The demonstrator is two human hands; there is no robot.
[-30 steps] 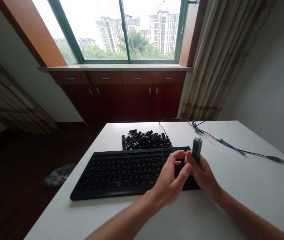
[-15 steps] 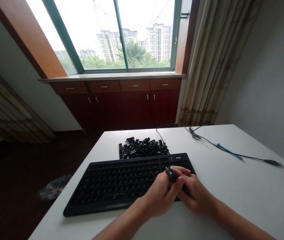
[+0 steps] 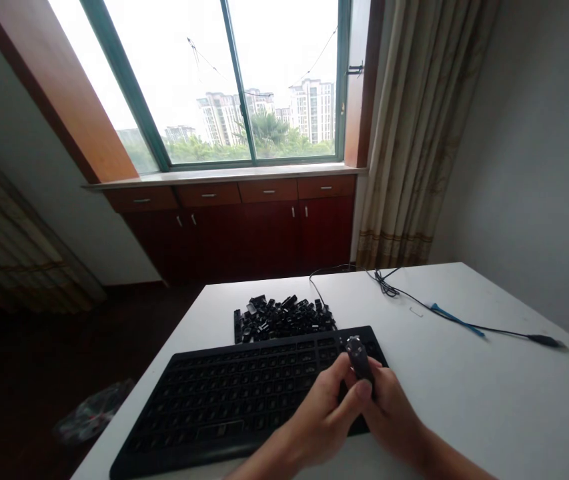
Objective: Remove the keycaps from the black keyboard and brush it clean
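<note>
Both of my hands meet above the right part of a black keyboard (image 3: 204, 393) whose keycaps are off. Between them a small black handheld tool (image 3: 359, 357) points up and away, with silvery metal at its far end; its exact kind is not clear. My left hand (image 3: 331, 403) grips it with the thumb laid along its lower part. My right hand (image 3: 391, 410) is closed around it from the other side, its fingers partly hidden. A heap of loose black keycaps (image 3: 284, 319) lies just behind the keyboard.
The white table (image 3: 489, 407) carries a thin black cable (image 3: 504, 330) at the right, with a blue strip (image 3: 457, 321) across it and a small bent wire (image 3: 415, 311) nearby. A clear plastic bag (image 3: 94, 413) lies on the floor at left.
The black tool has turned from lying across my fingers to pointing up and away, so more of it shows. My hands have shifted slightly lower in view as the camera tilted up.
</note>
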